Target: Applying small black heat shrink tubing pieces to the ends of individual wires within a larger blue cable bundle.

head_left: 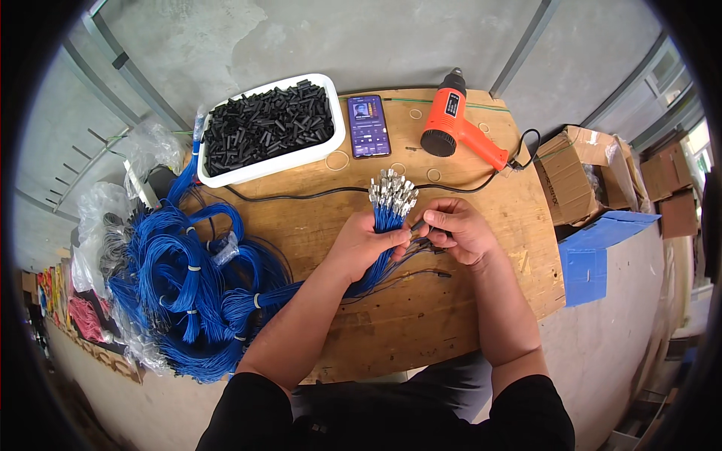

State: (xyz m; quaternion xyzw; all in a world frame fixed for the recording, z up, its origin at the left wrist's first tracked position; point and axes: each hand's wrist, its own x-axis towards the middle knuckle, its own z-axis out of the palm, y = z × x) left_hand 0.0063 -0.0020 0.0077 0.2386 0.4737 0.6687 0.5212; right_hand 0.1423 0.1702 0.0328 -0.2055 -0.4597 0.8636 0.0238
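A bundle of blue wires (387,220) stands upright in my left hand (359,245), whose fingers are wrapped round it. Silvery metal terminals (393,192) crowd together at its upper end. Close by on the right, my right hand (464,230) pinches a small black sleeve (418,225) between thumb and fingers, its tip beside the bundle. Thin wires with dark ends (441,274) trail over the wooden table (406,323) below my hands. Whether the sleeve sits on a wire is too small to tell.
Tied coils of blue wire (173,263) heap at the left. Farther back stand a white tray (256,172) full of black sleeves, a phone (368,126) and an orange heat gun (449,120). A black cord (301,197) crosses the table. Cardboard boxes (571,180) stand right.
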